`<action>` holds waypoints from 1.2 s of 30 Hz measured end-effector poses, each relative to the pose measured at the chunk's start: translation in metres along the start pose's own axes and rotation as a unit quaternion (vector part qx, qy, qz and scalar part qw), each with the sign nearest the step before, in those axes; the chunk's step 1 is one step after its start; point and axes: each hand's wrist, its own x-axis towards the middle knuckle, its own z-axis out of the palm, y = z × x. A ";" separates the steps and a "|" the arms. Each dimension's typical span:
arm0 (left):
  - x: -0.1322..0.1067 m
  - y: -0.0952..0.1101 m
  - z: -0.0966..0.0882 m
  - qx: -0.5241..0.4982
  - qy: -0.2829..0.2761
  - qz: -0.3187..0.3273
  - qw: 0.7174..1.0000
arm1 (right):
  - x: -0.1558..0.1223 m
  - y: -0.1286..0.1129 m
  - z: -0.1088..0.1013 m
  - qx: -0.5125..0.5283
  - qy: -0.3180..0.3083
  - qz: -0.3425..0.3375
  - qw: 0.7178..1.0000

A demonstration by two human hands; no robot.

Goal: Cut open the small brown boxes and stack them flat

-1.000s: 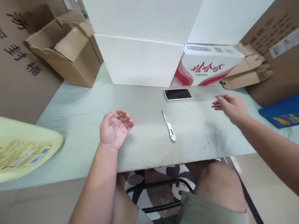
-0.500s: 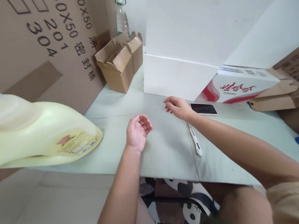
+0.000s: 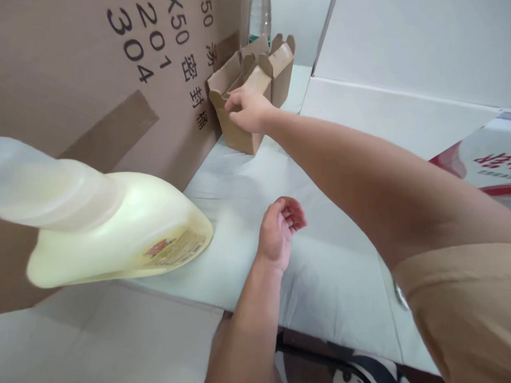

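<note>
My right hand (image 3: 250,109) reaches across to the small open cardboard box (image 3: 233,134) at the back left. It hangs in front of the box's upper edge, thumb and forefinger a little apart; whether it touches the cardboard I cannot tell. My left hand (image 3: 281,230) rests above the pale green tabletop (image 3: 333,264) with its palm turned up and inward. Its fingers are loosely curled, and nothing lies in them. A second cardboard box (image 3: 283,73) stands right behind the first.
A large yellow bottle (image 3: 120,230) leans in at the left, before a big printed carton (image 3: 95,63). White boxes (image 3: 379,115) stand along the back, with a red-and-white carton (image 3: 492,158) at the right. A clear bottle (image 3: 260,17) is behind the cardboard boxes.
My right hand has moved left and away from me, from near the phone to the cardboard box. The view has turned left, taking the phone out of sight. My left hand keeps its pose.
</note>
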 end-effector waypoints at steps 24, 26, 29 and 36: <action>-0.018 -0.023 0.043 0.146 -0.036 0.393 0.907 | -0.472 -0.027 -0.148 0.093 0.202 0.025 0.975; -0.021 -0.028 0.048 0.166 -0.044 0.392 0.904 | -0.470 -0.022 -0.137 0.110 0.256 0.021 0.960; -0.021 -0.033 0.049 0.188 -0.041 0.410 0.891 | -0.468 -0.021 -0.129 0.161 0.322 0.024 0.933; -0.013 -0.035 0.050 0.216 -0.007 0.446 0.868 | -0.486 -0.019 -0.139 0.076 0.263 0.001 0.962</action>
